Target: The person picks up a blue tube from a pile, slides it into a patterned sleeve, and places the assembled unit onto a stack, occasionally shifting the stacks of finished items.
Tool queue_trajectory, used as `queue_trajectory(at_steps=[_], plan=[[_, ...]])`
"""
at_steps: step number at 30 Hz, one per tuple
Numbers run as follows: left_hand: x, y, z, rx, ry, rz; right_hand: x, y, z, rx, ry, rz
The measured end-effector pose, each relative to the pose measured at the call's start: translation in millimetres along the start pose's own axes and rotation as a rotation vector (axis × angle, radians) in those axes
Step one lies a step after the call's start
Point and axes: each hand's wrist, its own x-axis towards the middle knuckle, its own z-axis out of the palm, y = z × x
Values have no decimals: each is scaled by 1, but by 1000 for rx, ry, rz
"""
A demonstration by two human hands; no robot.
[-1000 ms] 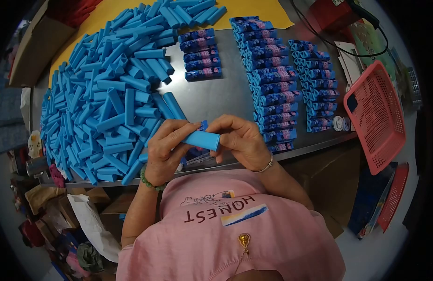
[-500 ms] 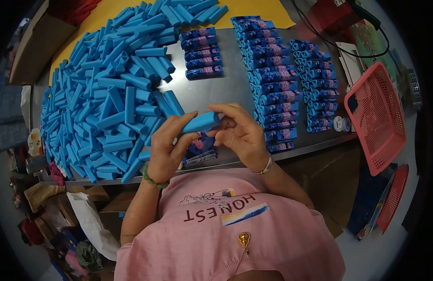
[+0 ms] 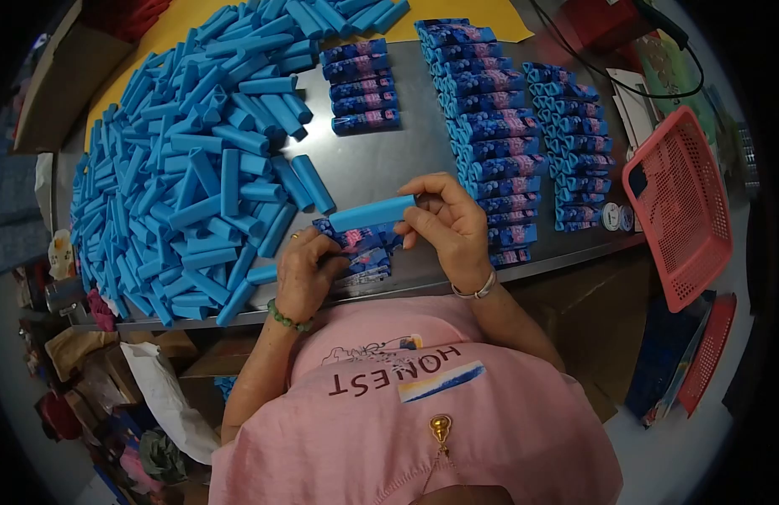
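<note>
Near the middle of the frame, pinching a plain blue tube (image 3: 368, 214) by its right end between thumb and fingers of the right hand (image 3: 452, 231); holding it with its long axis nearly crosswise, its right end slightly higher, its left end toward the blue heap (image 3: 206, 172). Just below it, bringing the curled fingers of the left hand (image 3: 301, 276) to the edge of printed wrappers (image 3: 357, 241) (impossible to tell whether gripping one), with lettering too small to read. Reading "HONEST" upside down across the pink shirt (image 3: 423, 421) at bottom. At right, tilted, showing a perforated pink basket (image 3: 682, 210); at upper left, a cardboard box (image 3: 65, 84) with contents indistinct.
</note>
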Motion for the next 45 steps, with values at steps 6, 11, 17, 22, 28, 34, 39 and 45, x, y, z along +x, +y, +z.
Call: queue_trajectory(at_steps=[6, 11, 17, 22, 28, 34, 39, 45], plan=[[-1, 0, 4, -104, 172, 92, -2, 0, -5, 41, 21, 17], [1, -2, -8, -408, 186, -35, 0, -5, -8, 125, 49, 2], [8, 3, -30, -430, 8, -38, 6, -16, -8, 179, 73, -4], [10, 18, -37, -230, -1, 108, 9, -14, -9, 73, 91, 67], [14, 28, -26, -461, 40, 66, 7, -9, 3, -59, 29, 28], [19, 33, -27, -826, 14, -86, 10, -9, 11, 5, -33, 35], [18, 32, -24, -783, 60, 23, 10, -7, 10, 231, -109, 291], [21, 34, -23, -769, 79, 115, 12, -4, 6, 497, -144, 406]])
